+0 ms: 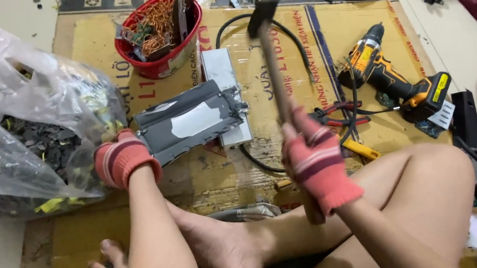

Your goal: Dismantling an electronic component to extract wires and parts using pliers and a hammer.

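Wrapped tight in a red striped glove, right-hand fingers (307,142) around the wooden shaft of a hammer (271,65), head raised above the cardboard sheet (324,31). Left hand (123,160), gloved alike, curled over the near-left corner of a grey metal casing (189,121), pinning it flat just beside a clear bag of scrap (7,126). Probably stiff, fairly heavy, sharp along the bent edges, slick on the pale label; best held by a corner, well away from the strike. Beyond: red bowl of copper wire (159,35), yellow cordless drill (392,74), pliers (337,113).
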